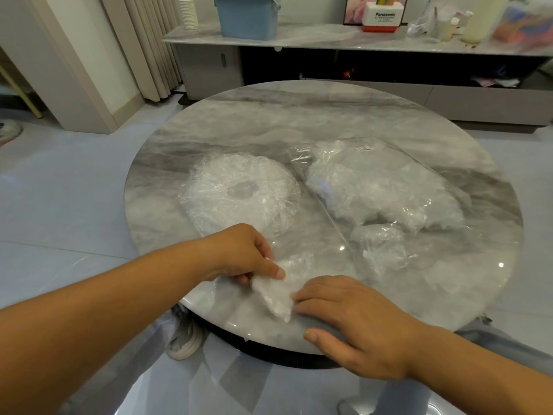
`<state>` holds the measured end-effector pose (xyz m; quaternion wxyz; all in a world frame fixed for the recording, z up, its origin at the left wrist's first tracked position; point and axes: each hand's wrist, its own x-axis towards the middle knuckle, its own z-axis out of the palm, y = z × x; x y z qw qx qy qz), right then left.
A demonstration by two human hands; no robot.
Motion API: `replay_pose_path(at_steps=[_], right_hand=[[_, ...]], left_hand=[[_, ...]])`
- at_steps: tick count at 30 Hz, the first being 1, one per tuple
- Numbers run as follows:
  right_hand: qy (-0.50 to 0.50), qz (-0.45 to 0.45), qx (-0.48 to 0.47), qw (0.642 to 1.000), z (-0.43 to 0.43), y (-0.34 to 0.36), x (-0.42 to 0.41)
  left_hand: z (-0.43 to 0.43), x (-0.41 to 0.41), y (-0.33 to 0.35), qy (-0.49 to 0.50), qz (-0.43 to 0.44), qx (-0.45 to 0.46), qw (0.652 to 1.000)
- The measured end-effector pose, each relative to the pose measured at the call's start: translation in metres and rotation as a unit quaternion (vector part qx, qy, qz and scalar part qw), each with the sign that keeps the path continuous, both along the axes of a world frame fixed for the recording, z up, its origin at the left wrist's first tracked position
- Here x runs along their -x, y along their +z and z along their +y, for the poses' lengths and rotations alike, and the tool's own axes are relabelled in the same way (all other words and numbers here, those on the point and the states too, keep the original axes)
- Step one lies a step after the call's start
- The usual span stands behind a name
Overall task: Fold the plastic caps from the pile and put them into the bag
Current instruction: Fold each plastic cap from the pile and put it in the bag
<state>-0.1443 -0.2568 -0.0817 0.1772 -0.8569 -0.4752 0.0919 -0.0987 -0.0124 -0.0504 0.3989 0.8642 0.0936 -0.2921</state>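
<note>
A round pile of clear plastic caps [239, 191] lies left of centre on the marble table [299, 115]. To its right lies a clear bag [386, 187] with folded caps inside it, and one crumpled cap [378, 245] near its mouth. At the table's near edge a partly folded cap [276, 295] lies flat. My left hand [245, 253] pinches its upper left edge between thumb and fingers. My right hand [353, 322] lies with straight fingers pressing on the cap's right side.
Behind the table stands a low grey cabinet [359, 40] carrying a blue bin [248, 16], a white box and bottles. A curtain hangs at the back left. Shoes [185, 339] lie on the floor under the table's near edge.
</note>
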Motion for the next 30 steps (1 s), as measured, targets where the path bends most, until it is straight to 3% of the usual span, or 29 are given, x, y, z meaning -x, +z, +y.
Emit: replay_pose_path(at_steps=[6,11,17,20,24,30], right_hand=[[-0.111,0.175,-0.108,0.972,0.004,0.006,-0.005],[-0.232,0.295,-0.310,0.874,0.011,0.017,-0.013],[-0.239,0.404,-0.376,0.799,0.016,0.029,-0.024],[-0.243,0.378,-0.380,0.808,0.017,0.030,-0.025],[-0.233,0.327,-0.378,0.834,0.014,0.031,-0.021],[-0.193,0.213,-0.338,0.896,0.008,0.024,-0.016]], left_hand=[[0.001,0.006,-0.003,0.047,0.006,0.075,0.996],[-0.003,0.011,0.003,0.143,-0.023,0.251,0.957],[-0.012,0.021,0.011,0.112,0.052,0.378,0.918],[-0.016,0.028,0.011,0.078,0.087,0.381,0.917],[-0.019,0.029,0.008,0.106,0.115,0.369,0.916],[-0.006,0.024,0.012,0.118,0.198,0.482,0.846]])
